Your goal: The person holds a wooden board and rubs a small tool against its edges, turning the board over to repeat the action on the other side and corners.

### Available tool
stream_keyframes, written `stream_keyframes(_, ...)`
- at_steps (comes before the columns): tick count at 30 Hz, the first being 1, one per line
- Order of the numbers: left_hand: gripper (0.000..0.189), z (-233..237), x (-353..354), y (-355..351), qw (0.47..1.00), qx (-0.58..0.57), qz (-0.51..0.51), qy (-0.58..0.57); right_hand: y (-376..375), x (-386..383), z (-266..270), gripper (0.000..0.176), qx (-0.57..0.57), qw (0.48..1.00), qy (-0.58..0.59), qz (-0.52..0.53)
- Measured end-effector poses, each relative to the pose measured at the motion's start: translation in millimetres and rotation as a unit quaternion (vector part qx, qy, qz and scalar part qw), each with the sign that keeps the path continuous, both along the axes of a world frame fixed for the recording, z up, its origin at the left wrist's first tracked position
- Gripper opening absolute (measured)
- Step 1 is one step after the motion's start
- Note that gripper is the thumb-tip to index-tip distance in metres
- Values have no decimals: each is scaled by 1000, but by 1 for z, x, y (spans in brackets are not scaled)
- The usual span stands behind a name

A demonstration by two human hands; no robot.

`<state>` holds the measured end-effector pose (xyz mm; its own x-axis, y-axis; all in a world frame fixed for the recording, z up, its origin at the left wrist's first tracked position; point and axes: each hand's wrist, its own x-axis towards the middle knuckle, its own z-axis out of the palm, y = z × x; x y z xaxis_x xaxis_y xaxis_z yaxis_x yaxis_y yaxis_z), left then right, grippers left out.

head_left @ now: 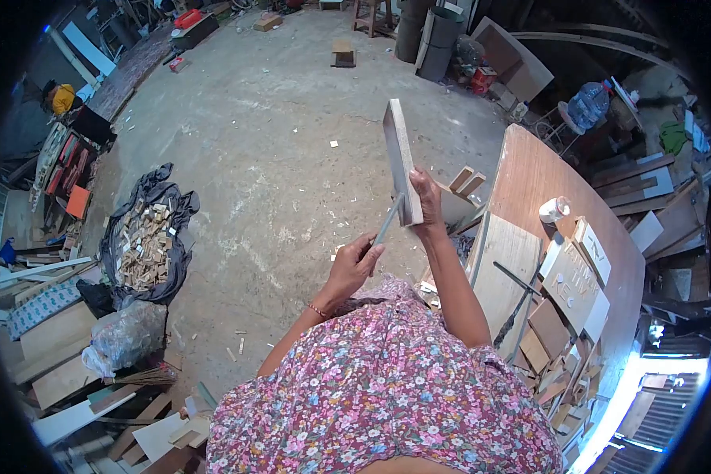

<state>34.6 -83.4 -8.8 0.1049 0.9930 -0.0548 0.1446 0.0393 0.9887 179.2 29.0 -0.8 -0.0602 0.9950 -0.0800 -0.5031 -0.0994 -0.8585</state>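
Head view.
- Wooden board [400,154]: centre of frame, upright on edge, narrow side to the camera, above the concrete floor [276,142].
- Right hand [428,204]: closed around the board's lower end, thumb along its edge.
- Left hand [357,265]: centre, below the board; fingers curled shut on a thin metal tool [388,224] whose tip meets the board's lower edge.
- Workbench [529,170]: right of frame, carrying cut panels and a white container [554,209].
- Pile of offcuts [144,245]: left of frame, on dark cloth.
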Motion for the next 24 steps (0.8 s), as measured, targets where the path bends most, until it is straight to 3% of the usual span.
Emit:
stream_keyframes(1,26,-1,1,2,994,-60,3,-88,-2,-1,-3,48,-1,1000,-10,4)
stream_keyframes(4,22,-3,1,13,979,-105,3,-175,-13,-9,5,48,-6,1000,-5,23)
stream_keyframes(11,20,7,0,26,977,-78,2,-200,-27,-18,8,49,-5,997,-44,65)
stream_keyframes(17,17,10,-9,28,984,-20,35,-175,-34,-13,19,52,-7,994,-31,103)
stream_keyframes(19,16,9,-15,30,998,48,26,-38,-35,-11,18,52,-8,994,-36,106)
stream_keyframes(24,15,28,-13,27,998,32,61,2,-40,-11,19,56,45,986,-103,125)
